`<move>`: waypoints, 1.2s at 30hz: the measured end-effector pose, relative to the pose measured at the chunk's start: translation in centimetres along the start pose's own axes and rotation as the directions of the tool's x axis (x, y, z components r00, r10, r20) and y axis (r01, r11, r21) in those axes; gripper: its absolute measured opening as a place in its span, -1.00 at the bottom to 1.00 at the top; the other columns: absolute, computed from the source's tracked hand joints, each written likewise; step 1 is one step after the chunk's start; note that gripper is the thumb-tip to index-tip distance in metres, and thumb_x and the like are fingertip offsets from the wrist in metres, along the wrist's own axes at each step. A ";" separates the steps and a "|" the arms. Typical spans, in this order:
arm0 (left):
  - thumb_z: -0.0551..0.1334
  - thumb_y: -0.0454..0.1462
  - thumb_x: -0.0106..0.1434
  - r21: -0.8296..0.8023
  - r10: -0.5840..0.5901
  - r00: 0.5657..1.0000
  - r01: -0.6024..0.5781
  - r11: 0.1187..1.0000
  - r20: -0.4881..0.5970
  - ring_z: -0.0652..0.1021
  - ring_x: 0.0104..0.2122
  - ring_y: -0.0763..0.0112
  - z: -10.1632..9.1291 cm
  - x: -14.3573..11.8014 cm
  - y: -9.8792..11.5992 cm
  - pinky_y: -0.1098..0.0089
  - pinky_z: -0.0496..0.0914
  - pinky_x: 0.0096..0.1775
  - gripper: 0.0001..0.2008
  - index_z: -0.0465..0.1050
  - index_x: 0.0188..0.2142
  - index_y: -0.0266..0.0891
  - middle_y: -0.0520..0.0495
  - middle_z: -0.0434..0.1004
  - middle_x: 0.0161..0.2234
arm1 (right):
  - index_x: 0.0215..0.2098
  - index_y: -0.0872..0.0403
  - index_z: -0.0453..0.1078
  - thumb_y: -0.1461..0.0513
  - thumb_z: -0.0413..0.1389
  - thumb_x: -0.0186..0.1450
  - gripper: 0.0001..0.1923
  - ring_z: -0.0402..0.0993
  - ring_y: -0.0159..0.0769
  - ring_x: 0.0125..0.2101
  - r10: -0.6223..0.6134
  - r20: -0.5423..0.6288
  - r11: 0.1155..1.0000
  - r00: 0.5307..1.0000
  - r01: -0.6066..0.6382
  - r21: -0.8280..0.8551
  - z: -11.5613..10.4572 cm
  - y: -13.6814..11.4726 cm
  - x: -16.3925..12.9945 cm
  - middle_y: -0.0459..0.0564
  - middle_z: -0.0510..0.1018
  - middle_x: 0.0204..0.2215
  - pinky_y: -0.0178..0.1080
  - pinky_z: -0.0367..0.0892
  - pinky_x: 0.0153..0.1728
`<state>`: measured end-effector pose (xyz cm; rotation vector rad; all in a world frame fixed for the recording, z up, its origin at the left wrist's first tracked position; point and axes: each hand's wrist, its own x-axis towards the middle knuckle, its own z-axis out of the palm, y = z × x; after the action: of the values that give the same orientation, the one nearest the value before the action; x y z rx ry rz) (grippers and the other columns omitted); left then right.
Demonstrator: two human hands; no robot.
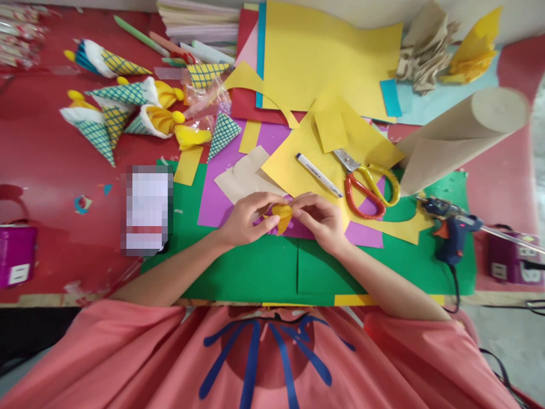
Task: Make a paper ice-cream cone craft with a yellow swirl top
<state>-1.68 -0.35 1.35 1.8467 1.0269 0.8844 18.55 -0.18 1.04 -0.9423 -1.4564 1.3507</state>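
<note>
Both my hands meet over the purple paper sheet (221, 187), pinching a small folded piece of yellow paper (282, 216) between them. My left hand (247, 218) grips its left side with thumb and fingers; my right hand (320, 218) grips its right side. The piece is held just above the green sheet (255, 272). Behind my hands lies a large yellow sheet (298, 165) with a white marker pen (319, 175) on it and red-and-yellow scissors (368, 182) beside it.
A blue glue gun (451, 230) rests at the right on the green sheet. A brown paper roll (460, 136) lies behind it. Several finished paper cones (123, 108) sit at the back left on the red table (51, 170). A phone (147, 210) lies at the left. Stacked coloured paper (323, 51) is at the back.
</note>
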 end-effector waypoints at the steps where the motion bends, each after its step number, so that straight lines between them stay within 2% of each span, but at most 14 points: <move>1: 0.18 -0.22 0.27 -0.025 -0.004 1.000 0.004 1.000 0.002 0.60 -0.18 0.36 0.0 0.0 0.0 0.39 0.49 -0.16 -0.74 0.44 -0.07 -0.24 -0.11 0.59 -0.12 | -0.32 0.03 0.46 0.14 0.20 0.28 -0.88 0.51 -0.31 -0.24 0.005 0.000 1.000 1.000 -0.005 -0.009 0.0 0.0 0.0 -0.03 0.57 -0.33 -0.20 0.45 -0.14; 4: 0.20 -0.23 0.27 -0.033 0.009 1.000 -0.010 0.999 -0.015 0.59 -0.17 0.36 0.1 0.0 0.0 0.39 0.49 -0.15 -0.76 0.44 -0.09 -0.23 -0.11 0.59 -0.14 | -0.33 0.03 0.46 0.13 0.19 0.28 -0.86 0.50 -0.33 -0.28 0.029 -0.010 1.000 1.000 -0.030 -0.006 0.1 -0.2 0.0 -0.03 0.57 -0.34 -0.21 0.45 -0.19; 10: 0.20 -0.19 0.30 0.119 0.073 0.996 -0.066 0.991 -0.056 0.60 -0.20 0.40 0.5 0.1 0.3 0.39 0.48 -0.13 -0.79 0.46 -0.12 -0.21 -0.09 0.62 -0.18 | -0.36 0.04 0.43 0.08 0.21 0.25 -0.80 0.46 -0.38 -0.41 0.114 -0.050 0.993 0.992 -0.113 0.024 0.3 -0.4 0.0 -0.07 0.53 -0.43 -0.28 0.44 -0.36; 14: 0.25 -0.16 0.25 0.170 0.074 0.996 -0.063 0.983 -0.058 0.61 -0.23 0.41 0.7 -0.1 0.1 0.42 0.49 -0.16 -0.74 0.43 -0.09 -0.20 -0.07 0.62 -0.17 | -0.35 0.06 0.42 0.05 0.20 0.25 -0.77 0.47 -0.37 -0.39 0.139 -0.048 0.990 0.989 -0.139 -0.003 0.4 -0.1 -0.2 -0.05 0.54 -0.41 -0.27 0.44 -0.34; 18: 0.24 -0.22 0.27 0.161 0.126 0.985 -0.106 0.981 -0.116 0.61 -0.27 0.48 0.9 -0.2 -0.2 0.50 0.49 -0.23 -0.83 0.43 -0.16 -0.21 -0.03 0.63 -0.24 | -0.25 0.04 0.40 0.07 0.19 0.27 -0.78 0.51 -0.35 -0.32 0.136 -0.035 0.991 0.990 -0.135 0.022 0.4 -0.2 -0.2 -0.05 0.56 -0.35 -0.27 0.46 -0.27; 22: 0.24 -0.17 0.27 0.207 0.127 0.975 -0.087 0.974 -0.185 0.62 -0.25 0.44 0.8 -0.3 -0.4 0.47 0.50 -0.20 -0.79 0.44 -0.15 -0.20 -0.05 0.63 -0.24 | -0.13 0.02 0.38 0.03 0.14 0.30 -0.72 0.53 -0.34 -0.27 0.176 0.058 0.983 0.983 -0.179 0.048 0.3 -0.6 0.0 -0.02 0.57 -0.25 -0.26 0.48 -0.22; 25: 0.23 -0.13 0.28 0.223 0.106 0.970 -0.056 0.973 -0.220 0.61 -0.24 0.44 0.7 -0.3 -0.3 0.46 0.50 -0.18 -0.77 0.45 -0.14 -0.20 -0.05 0.63 -0.24 | -0.15 0.04 0.39 0.01 0.13 0.30 -0.70 0.53 -0.36 -0.34 0.197 0.119 0.977 0.973 -0.205 0.061 0.2 -0.7 0.0 -0.03 0.57 -0.28 -0.27 0.49 -0.28; 29: 0.21 -0.13 0.30 0.225 0.081 0.974 -0.031 0.974 -0.214 0.61 -0.20 0.43 0.8 -0.3 -0.3 0.45 0.49 -0.15 -0.77 0.45 -0.13 -0.19 -0.05 0.62 -0.21 | -0.18 0.07 0.38 0.03 0.20 0.25 -0.69 0.53 -0.36 -0.32 0.184 0.131 0.971 0.974 -0.200 0.130 0.3 -0.5 0.0 -0.03 0.56 -0.30 -0.28 0.49 -0.28; 33: 0.22 -0.18 0.30 0.194 0.152 0.976 -0.121 0.973 -0.156 0.61 -0.22 0.45 0.9 -0.2 -0.5 0.45 0.49 -0.17 -0.82 0.46 -0.15 -0.17 -0.04 0.63 -0.23 | -0.29 0.07 0.36 0.04 0.24 0.21 -0.70 0.52 -0.39 -0.39 0.192 0.122 0.969 0.974 -0.208 0.132 0.4 -0.2 0.0 -0.09 0.52 -0.40 -0.30 0.48 -0.34; 36: 0.24 -0.22 0.29 0.172 0.188 0.966 -0.157 0.972 -0.180 0.62 -0.25 0.46 0.9 -0.2 -0.4 0.47 0.49 -0.20 -0.86 0.46 -0.17 -0.18 -0.02 0.64 -0.26 | -0.32 0.07 0.36 0.03 0.25 0.20 -0.70 0.52 -0.39 -0.40 0.173 0.116 0.972 0.978 -0.188 0.139 0.3 -0.3 0.1 -0.10 0.52 -0.43 -0.30 0.48 -0.34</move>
<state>-1.11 -0.70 0.59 2.0366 1.0926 1.1353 18.21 -0.21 1.34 -0.9376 -1.3489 1.6399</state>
